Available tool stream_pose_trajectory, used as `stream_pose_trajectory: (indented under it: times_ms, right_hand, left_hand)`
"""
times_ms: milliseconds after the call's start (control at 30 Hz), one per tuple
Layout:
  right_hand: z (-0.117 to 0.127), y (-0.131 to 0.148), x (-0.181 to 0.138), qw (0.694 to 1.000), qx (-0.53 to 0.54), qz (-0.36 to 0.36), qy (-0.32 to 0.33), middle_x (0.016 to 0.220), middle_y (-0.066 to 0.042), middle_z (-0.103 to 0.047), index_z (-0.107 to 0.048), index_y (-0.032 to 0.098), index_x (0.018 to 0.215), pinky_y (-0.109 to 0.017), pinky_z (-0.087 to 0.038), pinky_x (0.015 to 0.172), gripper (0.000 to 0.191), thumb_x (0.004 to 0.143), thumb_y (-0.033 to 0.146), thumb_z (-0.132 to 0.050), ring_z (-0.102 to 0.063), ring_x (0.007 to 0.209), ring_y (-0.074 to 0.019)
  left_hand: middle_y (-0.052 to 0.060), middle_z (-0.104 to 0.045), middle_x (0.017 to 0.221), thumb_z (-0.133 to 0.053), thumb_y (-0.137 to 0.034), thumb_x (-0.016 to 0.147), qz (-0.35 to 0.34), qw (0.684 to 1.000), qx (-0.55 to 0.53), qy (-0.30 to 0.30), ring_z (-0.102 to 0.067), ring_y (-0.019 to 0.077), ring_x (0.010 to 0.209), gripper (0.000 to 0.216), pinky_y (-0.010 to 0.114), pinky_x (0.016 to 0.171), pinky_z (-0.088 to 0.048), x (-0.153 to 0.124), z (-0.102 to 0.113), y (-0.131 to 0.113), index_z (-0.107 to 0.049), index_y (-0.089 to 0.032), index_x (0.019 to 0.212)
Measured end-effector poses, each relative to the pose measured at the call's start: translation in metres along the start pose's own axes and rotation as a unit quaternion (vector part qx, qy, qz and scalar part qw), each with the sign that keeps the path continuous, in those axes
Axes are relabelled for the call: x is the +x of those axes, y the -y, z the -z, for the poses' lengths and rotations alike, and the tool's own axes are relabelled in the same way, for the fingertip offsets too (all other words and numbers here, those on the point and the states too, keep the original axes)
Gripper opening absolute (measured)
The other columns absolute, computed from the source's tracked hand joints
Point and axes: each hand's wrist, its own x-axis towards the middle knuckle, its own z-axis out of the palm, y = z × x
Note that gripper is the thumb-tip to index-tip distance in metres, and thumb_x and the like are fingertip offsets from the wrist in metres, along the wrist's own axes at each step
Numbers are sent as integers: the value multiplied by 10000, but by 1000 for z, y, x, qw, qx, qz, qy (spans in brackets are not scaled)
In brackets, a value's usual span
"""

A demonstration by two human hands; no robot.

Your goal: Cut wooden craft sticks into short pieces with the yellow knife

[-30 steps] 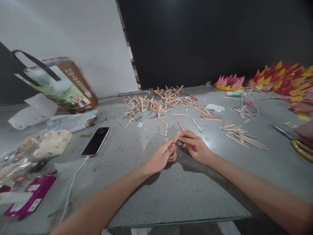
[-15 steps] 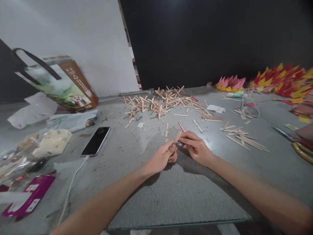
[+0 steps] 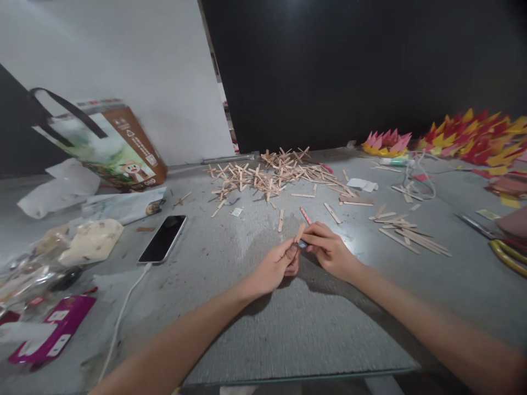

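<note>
My left hand [image 3: 275,267] is closed, its thumb and fingers pinching the lower end of a wooden craft stick [image 3: 300,232] tilted up to the right. My right hand [image 3: 330,249] meets it from the other side, fingertips bent against the stick. Between its finger and thumb shows a small dark blue-grey object [image 3: 302,244], too small to name. A red-and-white striped stick [image 3: 305,215] pokes out just beyond my right hand; its lower end is hidden. Past the hands, one loose craft stick [image 3: 280,220] lies on the grey table [image 3: 230,247].
A heap of crossed craft sticks [image 3: 263,174] spreads at the back. More sticks [image 3: 411,233] lie to the right, near yellow-handled scissors [image 3: 508,255] and folded paper crowns [image 3: 387,144]. On the left are a phone [image 3: 162,240] with a cable, plastic packages [image 3: 93,241] and a carrier bag [image 3: 119,145].
Both hands keep nearly the same hold on the craft stick. The camera view has shifted slightly, so the surroundings sit a little differently in the picture.
</note>
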Motion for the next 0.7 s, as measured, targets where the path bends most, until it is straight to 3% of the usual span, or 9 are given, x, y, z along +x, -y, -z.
stream_pose_trajectory:
  times_ms: [200,367,533,600,700]
  right_hand:
    - [1,-4,0,1000,-7,-11,-1,1045,-87,-680,-697,289,1299,-434,-490,840,372,1023,119,-513,-582,959,-252]
    - [2,-2,-5,996,-57,-49,-47,1040,-92,-662,-706,275,1261,-446,-499,848,323,1034,151,-512,-602,973,-260]
    - [11,10,-7,990,-55,-116,-55,1078,-99,-666,-695,259,1235,-426,-511,872,272,1072,232,-478,-632,1011,-259]
    - [15,15,-6,986,-50,-149,-52,1075,-93,-673,-686,256,1236,-409,-504,872,275,1087,268,-455,-642,995,-250]
    - [18,24,-4,982,-27,-181,-49,1065,-84,-684,-666,250,1244,-378,-504,832,266,1088,330,-466,-650,937,-234]
  left_hand:
    - [-104,-313,601,-443,-592,1053,-9,1000,-17,-2,-288,78,490,435,251,511,-233,1,3,-2,-392,-218,838]
    - [-113,-308,551,-467,-566,1055,-31,997,-70,-29,-318,78,464,432,240,504,-249,3,0,-7,-383,-222,806]
    - [-113,-329,531,-435,-550,1068,-26,997,-43,-63,-296,78,455,411,238,501,-255,0,-3,-7,-394,-221,824]
    - [-112,-343,541,-435,-551,1066,-17,997,-26,-76,-288,81,466,387,235,504,-256,-1,-4,-8,-440,-211,883]
    - [-103,-405,571,-451,-536,1062,0,996,15,-90,-338,95,498,358,228,519,-290,-4,-5,-11,-520,-190,1125]
